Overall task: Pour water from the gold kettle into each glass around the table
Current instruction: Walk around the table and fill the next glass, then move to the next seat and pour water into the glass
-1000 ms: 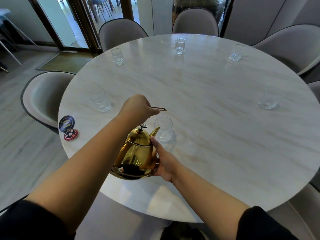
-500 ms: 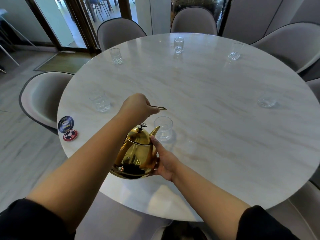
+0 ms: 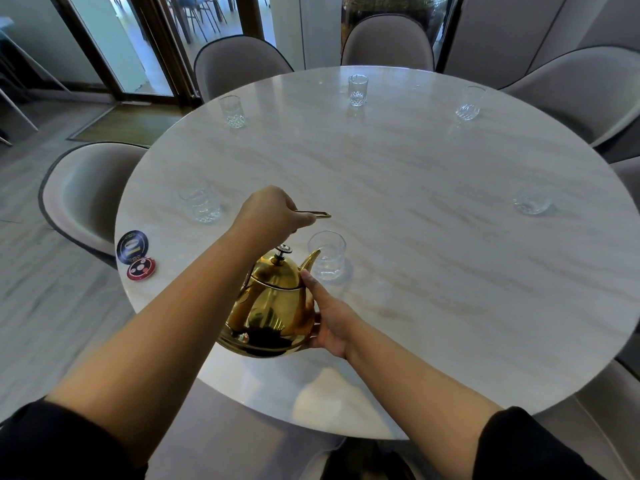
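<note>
Weight and slickness seem likely in the gold kettle [image 3: 273, 306], so hold its handle [image 3: 317, 214]. It hangs over the near edge of the table [image 3: 450, 271], spout [image 3: 311, 259] beside the nearest glass [image 3: 326, 255]; left hand [image 3: 273, 211] clasps the handle, right hand [image 3: 329, 320] braces its belly, fingers hidden.

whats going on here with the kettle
A person holds a gold kettle tilted at a round marble table. The left hand grips its handle from above; the right hand steadies its body. The spout points at the nearest glass, but no stream is visible. Five more glasses stand round the table.
</note>
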Available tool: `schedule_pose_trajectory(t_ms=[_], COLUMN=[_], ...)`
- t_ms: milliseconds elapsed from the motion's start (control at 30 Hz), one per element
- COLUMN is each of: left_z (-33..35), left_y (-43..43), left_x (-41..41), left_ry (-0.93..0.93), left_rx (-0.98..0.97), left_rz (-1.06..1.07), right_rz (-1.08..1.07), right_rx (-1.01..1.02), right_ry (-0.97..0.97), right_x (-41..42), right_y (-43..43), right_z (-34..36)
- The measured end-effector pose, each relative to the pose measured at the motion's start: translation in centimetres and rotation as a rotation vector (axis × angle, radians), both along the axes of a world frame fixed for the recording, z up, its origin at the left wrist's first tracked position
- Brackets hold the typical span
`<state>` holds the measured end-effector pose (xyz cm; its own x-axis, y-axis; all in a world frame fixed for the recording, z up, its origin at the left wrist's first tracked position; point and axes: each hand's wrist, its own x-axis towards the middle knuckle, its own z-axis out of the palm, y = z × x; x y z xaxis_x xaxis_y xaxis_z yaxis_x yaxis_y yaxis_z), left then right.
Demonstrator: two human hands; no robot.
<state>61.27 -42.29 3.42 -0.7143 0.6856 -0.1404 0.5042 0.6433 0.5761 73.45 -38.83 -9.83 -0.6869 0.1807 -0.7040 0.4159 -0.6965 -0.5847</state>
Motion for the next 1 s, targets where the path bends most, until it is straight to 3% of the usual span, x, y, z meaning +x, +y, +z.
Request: schedule_pose_trajectory(t_ms=[167, 533, 733, 1000], left_z=[-0.5, -2.4, -2.0, -1.5], left_y=[-1.0, -4.5, -6.2, -6.9], left_x=[0.1, 1.7, 4.2, 11.3], left_ry=[0.000, -0.121, -0.439, -0.566], left_rx=[0.036, 0.307, 0.378, 0.325], left_rz=[0.026, 0.137, 0.155, 0.067], right_rz=[0.030, 0.117, 0.081, -0.003], right_rx=[0.075, 0.401, 0.510, 0.554], right_ry=[-0.025, 0.039, 0.107, 0.170], right_x=[0.1, 1.2, 3.7, 10.6], right_y=[0.4, 1.5, 1.0, 0.7], right_z=[0.0, 0.0, -0.7, -1.2])
